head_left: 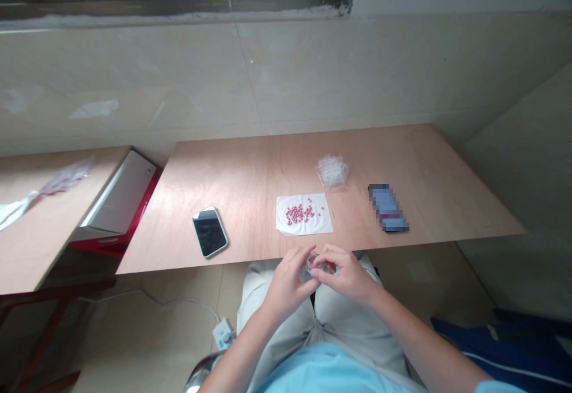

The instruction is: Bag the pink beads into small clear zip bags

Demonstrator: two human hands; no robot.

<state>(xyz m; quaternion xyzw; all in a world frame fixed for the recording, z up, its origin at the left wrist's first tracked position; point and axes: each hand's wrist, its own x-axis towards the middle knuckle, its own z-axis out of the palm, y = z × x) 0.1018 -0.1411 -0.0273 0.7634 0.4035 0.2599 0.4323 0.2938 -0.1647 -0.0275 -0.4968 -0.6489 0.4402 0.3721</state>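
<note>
Just off the table's front edge, above the lap, my left hand and my right hand meet with fingers bent. Between them is a small clear plastic bag, partly hidden by the fingers. Some red shows by the right fingers; what it is I cannot make out. On the table ahead of the hands, a white cloth or tissue lies flat, with many small red beads scattered over it. Behind it sits a stack of small clear plastic bags.
A phone lies on the wooden table at left, and another phone at right. A second table stands further left, holding a plastic bag. A power strip and cable are on the floor.
</note>
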